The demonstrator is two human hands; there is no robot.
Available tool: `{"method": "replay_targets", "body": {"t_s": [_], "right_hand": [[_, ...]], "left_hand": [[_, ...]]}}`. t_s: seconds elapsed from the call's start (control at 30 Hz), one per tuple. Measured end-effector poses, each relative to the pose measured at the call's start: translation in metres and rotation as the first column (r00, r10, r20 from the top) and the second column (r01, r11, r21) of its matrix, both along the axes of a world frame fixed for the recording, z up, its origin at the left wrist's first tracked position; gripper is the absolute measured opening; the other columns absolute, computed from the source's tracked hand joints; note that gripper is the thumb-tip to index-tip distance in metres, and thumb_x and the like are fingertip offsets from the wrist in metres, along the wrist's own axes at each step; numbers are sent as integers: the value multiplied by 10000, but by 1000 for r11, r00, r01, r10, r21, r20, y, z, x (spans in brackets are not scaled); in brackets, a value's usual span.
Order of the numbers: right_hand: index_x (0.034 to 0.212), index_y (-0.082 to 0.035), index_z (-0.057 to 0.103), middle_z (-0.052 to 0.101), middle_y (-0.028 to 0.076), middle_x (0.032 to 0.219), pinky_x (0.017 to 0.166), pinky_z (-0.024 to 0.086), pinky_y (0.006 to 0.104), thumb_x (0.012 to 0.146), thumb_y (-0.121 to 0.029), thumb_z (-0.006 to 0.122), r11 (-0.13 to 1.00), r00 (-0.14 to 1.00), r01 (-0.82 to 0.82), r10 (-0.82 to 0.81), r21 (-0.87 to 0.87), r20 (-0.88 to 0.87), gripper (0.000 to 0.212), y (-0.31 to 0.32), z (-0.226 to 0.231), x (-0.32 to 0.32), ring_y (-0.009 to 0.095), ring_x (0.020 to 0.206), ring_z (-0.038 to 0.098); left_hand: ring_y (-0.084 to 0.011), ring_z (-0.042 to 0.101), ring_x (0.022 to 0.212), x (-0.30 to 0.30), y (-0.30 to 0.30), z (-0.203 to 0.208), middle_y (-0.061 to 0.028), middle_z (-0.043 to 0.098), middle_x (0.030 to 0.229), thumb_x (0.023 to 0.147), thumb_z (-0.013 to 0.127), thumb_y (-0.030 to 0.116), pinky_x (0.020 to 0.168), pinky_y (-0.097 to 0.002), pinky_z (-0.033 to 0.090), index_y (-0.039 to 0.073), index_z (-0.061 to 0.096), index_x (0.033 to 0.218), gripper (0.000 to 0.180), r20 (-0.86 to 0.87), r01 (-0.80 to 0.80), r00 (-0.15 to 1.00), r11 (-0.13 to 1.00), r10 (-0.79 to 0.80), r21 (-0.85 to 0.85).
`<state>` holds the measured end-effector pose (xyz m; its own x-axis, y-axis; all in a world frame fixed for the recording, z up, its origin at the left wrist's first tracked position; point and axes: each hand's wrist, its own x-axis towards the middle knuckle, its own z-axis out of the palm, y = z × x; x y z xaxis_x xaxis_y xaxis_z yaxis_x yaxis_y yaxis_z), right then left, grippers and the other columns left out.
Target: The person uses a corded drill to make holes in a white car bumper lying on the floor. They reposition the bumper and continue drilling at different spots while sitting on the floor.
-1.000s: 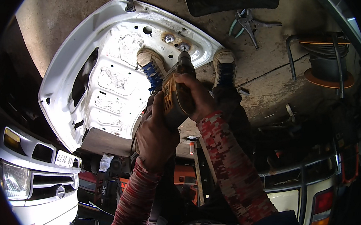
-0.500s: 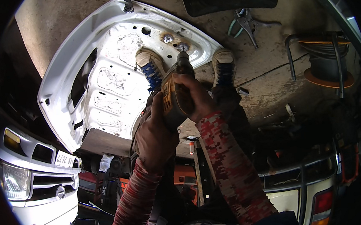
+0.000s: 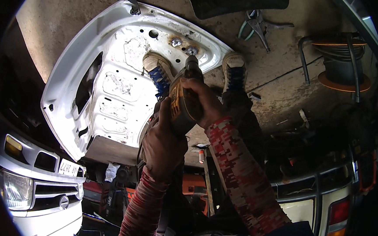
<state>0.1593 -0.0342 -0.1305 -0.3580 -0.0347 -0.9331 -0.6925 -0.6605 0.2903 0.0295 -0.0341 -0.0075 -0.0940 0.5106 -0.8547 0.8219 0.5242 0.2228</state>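
Around me is a stained concrete floor [image 3: 282, 72]. At far left stands a white car [image 3: 49, 224]; next, a white metal panel [image 3: 127, 85] lies on the floor, my left shoe [image 3: 158, 72] on it. My left hand [image 3: 162, 148] and right hand [image 3: 207, 101] are both clamped around the drill [image 3: 182, 109], its tip pointing at a scorched spot [image 3: 183, 44] on the panel. Farther right lie pliers [image 3: 258, 27], then a cable reel [image 3: 343, 70]
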Motion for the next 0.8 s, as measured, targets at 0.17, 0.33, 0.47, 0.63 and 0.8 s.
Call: {"method": "replay_targets", "body": {"t_s": [0.17,0.33,0.47,0.63,0.8], "right_hand": [[1216,14,730,752,75,1033,804,643,332,949,-187,797,999,1000,10,-9,31,-25,341,-2,0,2,175,880,753],[1211,12,732,755,76,1035,807,640,328,945,-189,805,999,1000,15,-15,43,-4,341,-5,-1,-1,176,887,752],[1206,9,730,756,76,1033,801,636,325,945,-185,805,998,999,29,-28,52,-17,334,-6,-3,-2,175,883,750],[1203,9,724,755,76,1027,796,635,321,945,-178,803,998,999,37,-37,55,-6,328,-6,-1,-1,175,875,749],[1201,10,719,755,80,1023,786,636,321,946,-167,799,999,999,33,-33,34,11,321,-5,1,-3,180,866,750]], "left_hand": [[-482,798,952,0,-1,0,-269,803,1106,876,875,228,804,-531,647,85,466,1634,873,-10,13,1000,1000,-13,1],[-479,799,947,-2,-3,0,-266,805,1099,871,878,228,801,-530,646,87,468,1633,877,-12,9,1000,1000,-9,2],[-476,801,935,-2,-2,1,-262,807,1089,872,874,220,794,-533,646,89,472,1630,868,-1,2,1000,1000,-2,1],[-480,798,923,-3,-3,1,-262,807,1081,870,871,212,786,-536,645,94,477,1627,862,-3,-3,1000,1000,3,-8],[-484,796,924,-4,-7,-3,-267,803,1079,866,861,189,789,-536,646,87,476,1627,859,-3,28,1000,999,-28,46]]}}
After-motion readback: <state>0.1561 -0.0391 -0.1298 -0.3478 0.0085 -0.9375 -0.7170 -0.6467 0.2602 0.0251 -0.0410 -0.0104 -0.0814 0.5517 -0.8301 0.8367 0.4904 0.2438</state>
